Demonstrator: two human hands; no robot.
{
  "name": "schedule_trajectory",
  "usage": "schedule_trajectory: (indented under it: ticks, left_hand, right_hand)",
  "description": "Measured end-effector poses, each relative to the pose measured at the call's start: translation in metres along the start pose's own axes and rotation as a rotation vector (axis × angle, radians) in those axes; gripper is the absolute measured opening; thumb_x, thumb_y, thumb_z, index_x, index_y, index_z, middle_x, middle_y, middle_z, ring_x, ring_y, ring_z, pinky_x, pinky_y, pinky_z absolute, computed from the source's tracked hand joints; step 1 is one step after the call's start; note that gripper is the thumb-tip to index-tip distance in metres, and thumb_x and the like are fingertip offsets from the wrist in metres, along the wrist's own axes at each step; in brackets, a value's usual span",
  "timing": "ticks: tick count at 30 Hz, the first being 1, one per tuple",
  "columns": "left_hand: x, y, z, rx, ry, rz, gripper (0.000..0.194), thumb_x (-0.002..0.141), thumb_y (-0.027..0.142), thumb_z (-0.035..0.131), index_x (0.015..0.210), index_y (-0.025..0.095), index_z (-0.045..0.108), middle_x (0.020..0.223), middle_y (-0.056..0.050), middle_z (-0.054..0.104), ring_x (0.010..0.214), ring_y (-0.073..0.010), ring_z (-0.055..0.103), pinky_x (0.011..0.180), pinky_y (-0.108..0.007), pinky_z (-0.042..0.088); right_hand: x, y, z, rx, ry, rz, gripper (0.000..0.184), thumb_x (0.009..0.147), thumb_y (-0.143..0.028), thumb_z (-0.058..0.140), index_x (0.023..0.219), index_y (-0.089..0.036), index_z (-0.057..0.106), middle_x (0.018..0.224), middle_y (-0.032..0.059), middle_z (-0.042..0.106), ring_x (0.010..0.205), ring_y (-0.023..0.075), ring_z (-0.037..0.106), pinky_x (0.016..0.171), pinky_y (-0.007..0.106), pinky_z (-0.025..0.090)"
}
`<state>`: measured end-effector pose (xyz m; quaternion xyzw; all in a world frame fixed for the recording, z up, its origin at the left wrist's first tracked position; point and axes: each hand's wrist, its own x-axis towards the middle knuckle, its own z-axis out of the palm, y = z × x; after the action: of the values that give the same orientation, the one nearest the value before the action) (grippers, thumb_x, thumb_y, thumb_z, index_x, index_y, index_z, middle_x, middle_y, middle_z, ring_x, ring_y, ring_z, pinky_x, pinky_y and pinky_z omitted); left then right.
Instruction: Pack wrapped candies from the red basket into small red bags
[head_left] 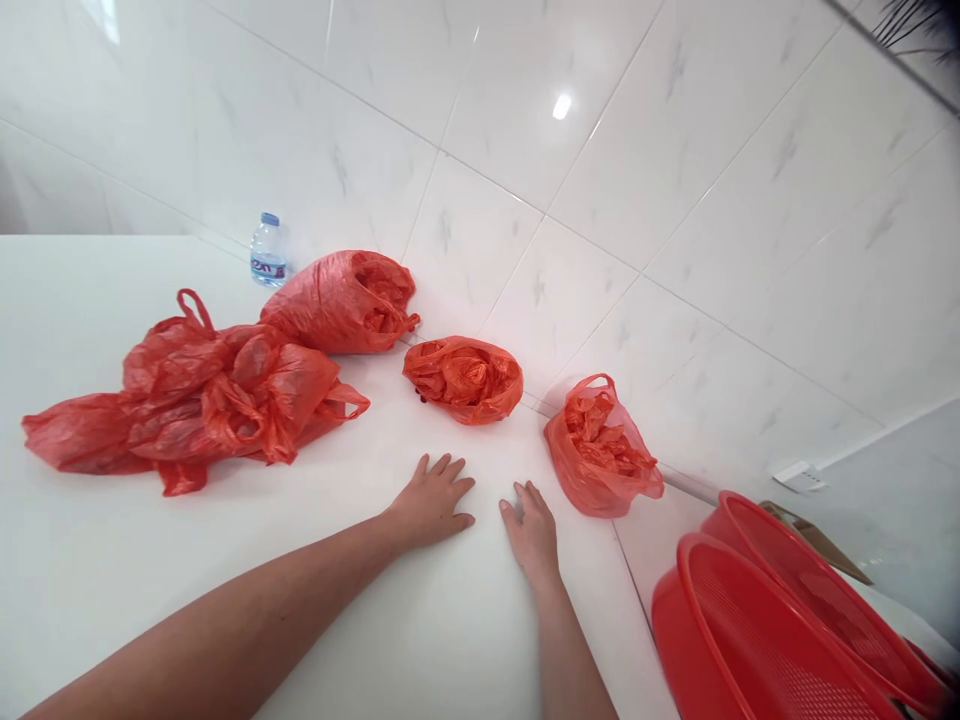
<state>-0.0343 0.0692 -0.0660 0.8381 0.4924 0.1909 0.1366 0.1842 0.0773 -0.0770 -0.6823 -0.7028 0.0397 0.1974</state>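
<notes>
My left hand [433, 502] lies on the white table [442, 640] with its fingers spread and nothing in it. To its right, my right hand [531, 530] rests on the same surface, fingers stretched out and also holding nothing. A red plastic bag stuffed with more red plastic [466, 380] sits just beyond the two hands. Close to the right hand stands another open red plastic bag [600, 450], its handle loop up. A pile of crumpled red plastic bags [240, 395] spreads out on the left. Behind that pile, a bulging red bag [337, 300] lies on its side.
A small clear water bottle [268, 252] with a blue cap stands at the back by the tiled wall [525, 170]. Two large red plastic baskets [757, 630] with perforated insides are at the lower right, beyond the table's edge. A socket plate [800, 478] is on the wall.
</notes>
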Motion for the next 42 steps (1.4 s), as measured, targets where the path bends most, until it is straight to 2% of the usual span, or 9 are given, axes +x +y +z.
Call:
schedule_trajectory:
  ticks: [3, 9, 16, 20, 24, 30, 37, 42]
  left_hand:
    - [0.0, 0.0, 0.0, -0.004, 0.003, -0.011, 0.056, 0.082, 0.053, 0.048, 0.131, 0.026, 0.047, 0.15, -0.009, 0.033, 0.14, -0.0309, 0.021, 0.112, -0.055, 0.011]
    - [-0.001, 0.001, -0.003, -0.02, 0.009, -0.042, 0.057, 0.08, 0.055, 0.05, 0.13, 0.027, 0.048, 0.149, -0.008, 0.036, 0.14, -0.0286, 0.023, 0.113, -0.051, 0.011]
    - [0.001, -0.001, 0.0, 0.011, 0.033, -0.135, 0.062, 0.08, 0.055, 0.049, 0.133, 0.021, 0.047, 0.152, -0.014, 0.028, 0.141, -0.0332, 0.018, 0.113, -0.051, 0.013]
    - [0.002, -0.001, 0.0, 0.049, 0.035, -0.143, 0.063, 0.08, 0.054, 0.049, 0.135, 0.022, 0.046, 0.153, -0.013, 0.027, 0.142, -0.0319, 0.018, 0.113, -0.049, 0.013]
    - [0.001, 0.002, -0.004, 0.106, 0.022, -0.142, 0.059, 0.08, 0.05, 0.052, 0.133, 0.024, 0.049, 0.15, -0.011, 0.033, 0.14, -0.0315, 0.024, 0.112, -0.05, 0.019]
    - [0.003, 0.001, -0.004, 0.117, 0.022, -0.141, 0.056, 0.082, 0.044, 0.052, 0.134, 0.024, 0.048, 0.152, -0.011, 0.031, 0.141, -0.0316, 0.02, 0.113, -0.052, 0.019]
    - [0.004, -0.01, 0.001, 0.069, -0.006, -0.124, 0.055, 0.08, 0.038, 0.055, 0.134, 0.032, 0.047, 0.152, -0.004, 0.03, 0.141, -0.0287, 0.023, 0.113, -0.053, 0.019]
    - [0.004, -0.012, 0.003, 0.066, 0.002, -0.12, 0.054, 0.081, 0.037, 0.055, 0.134, 0.033, 0.047, 0.152, -0.003, 0.03, 0.141, -0.0291, 0.022, 0.112, -0.055, 0.02]
  right_hand:
    - [0.0, 0.001, 0.0, 0.012, -0.003, 0.002, 0.057, 0.088, -0.044, 0.041, 0.133, -0.011, 0.049, 0.146, 0.0137, 0.037, 0.137, 0.0256, 0.03, 0.112, 0.04, 0.023]
    - [-0.003, 0.001, -0.001, 0.008, -0.005, 0.005, 0.055, 0.088, -0.044, 0.04, 0.133, -0.014, 0.049, 0.147, 0.0105, 0.037, 0.137, 0.0228, 0.03, 0.112, 0.036, 0.023]
    - [-0.004, -0.005, -0.004, -0.032, 0.017, 0.008, 0.051, 0.088, -0.041, 0.041, 0.13, -0.014, 0.052, 0.144, 0.0113, 0.041, 0.134, 0.0233, 0.035, 0.11, 0.035, 0.026]
    - [-0.005, -0.014, -0.003, -0.056, 0.03, -0.032, 0.049, 0.089, -0.037, 0.038, 0.132, -0.014, 0.05, 0.143, 0.0156, 0.04, 0.135, 0.0276, 0.032, 0.109, 0.043, 0.024]
    - [-0.007, -0.02, -0.001, -0.052, 0.029, -0.062, 0.053, 0.088, -0.041, 0.042, 0.132, -0.013, 0.05, 0.144, 0.0209, 0.038, 0.135, 0.0351, 0.029, 0.107, 0.053, 0.021]
    - [-0.004, -0.019, -0.001, -0.117, -0.009, -0.07, 0.056, 0.091, -0.045, 0.036, 0.138, -0.016, 0.043, 0.147, 0.0191, 0.032, 0.138, 0.0323, 0.024, 0.109, 0.053, 0.019]
    - [0.0, -0.019, -0.003, -0.144, -0.046, -0.045, 0.057, 0.091, -0.045, 0.036, 0.138, -0.015, 0.044, 0.148, 0.0185, 0.032, 0.138, 0.0329, 0.024, 0.109, 0.053, 0.022]
    - [0.002, -0.016, -0.001, -0.157, -0.057, -0.048, 0.056, 0.089, -0.044, 0.039, 0.137, -0.015, 0.046, 0.147, 0.0181, 0.033, 0.138, 0.0337, 0.025, 0.108, 0.054, 0.025]
